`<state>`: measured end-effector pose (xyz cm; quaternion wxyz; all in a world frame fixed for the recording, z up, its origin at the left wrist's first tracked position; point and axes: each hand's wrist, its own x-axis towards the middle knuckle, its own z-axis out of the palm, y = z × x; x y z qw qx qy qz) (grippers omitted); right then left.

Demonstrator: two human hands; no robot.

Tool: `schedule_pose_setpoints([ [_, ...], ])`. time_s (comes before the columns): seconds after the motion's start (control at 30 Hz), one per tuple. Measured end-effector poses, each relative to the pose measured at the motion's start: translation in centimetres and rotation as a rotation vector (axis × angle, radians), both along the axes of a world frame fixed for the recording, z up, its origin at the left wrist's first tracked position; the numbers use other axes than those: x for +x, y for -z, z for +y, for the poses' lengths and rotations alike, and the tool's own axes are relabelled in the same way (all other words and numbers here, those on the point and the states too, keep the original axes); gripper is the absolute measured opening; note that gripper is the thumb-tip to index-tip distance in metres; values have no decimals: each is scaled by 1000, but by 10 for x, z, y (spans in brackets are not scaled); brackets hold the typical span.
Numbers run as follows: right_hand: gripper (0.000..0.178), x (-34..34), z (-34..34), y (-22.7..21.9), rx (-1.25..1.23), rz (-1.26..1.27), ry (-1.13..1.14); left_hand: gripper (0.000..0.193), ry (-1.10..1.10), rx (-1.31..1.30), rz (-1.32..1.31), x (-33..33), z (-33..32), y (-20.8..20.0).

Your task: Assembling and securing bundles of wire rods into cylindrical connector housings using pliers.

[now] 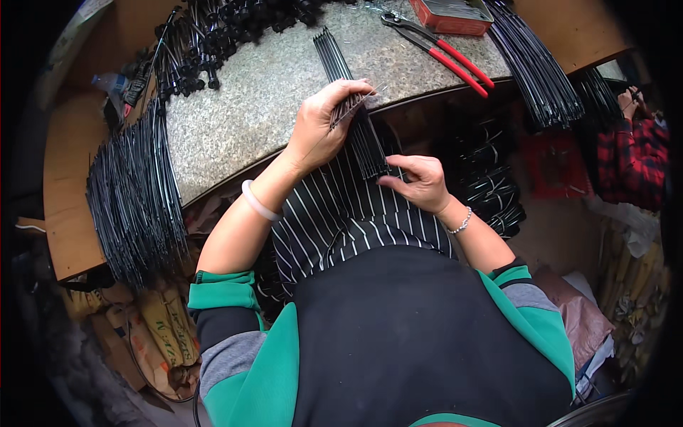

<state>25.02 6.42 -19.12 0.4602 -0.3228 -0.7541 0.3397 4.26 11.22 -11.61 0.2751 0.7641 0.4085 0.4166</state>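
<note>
My left hand (324, 128) grips a bundle of thin black strips (359, 135), like cable ties, at the edge of a speckled grey bench top (263, 92). The bundle slants from the bench down toward my lap. My right hand (420, 181) pinches the bundle's lower end over my striped apron (341, 213). A pale bangle is on my left wrist and a bead bracelet on my right.
A big heap of black strips (135, 199) hangs off the bench's left side, another pile (541, 64) at the right. Red-handled pliers (448, 53) and a red tin (452, 16) lie at the back. Another person's sleeve in red plaid (633, 160) is at far right.
</note>
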Motion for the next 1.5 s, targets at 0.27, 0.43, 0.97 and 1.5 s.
schedule_pose_setpoints([
  [0.27,17,-14,9,-4,168,-3,-123,20,50,67,-38,2,-3,2],
  [0.43,13,-2,13,-11,335,3,36,19,15,36,-113,-2,-2,6],
  [0.97,20,-5,26,-17,323,-48,10,23,-1,271,427,-2,0,-24],
  [1.5,21,29,13,-25,-145,-70,229,99,200,285,783,-7,-15,-42],
])
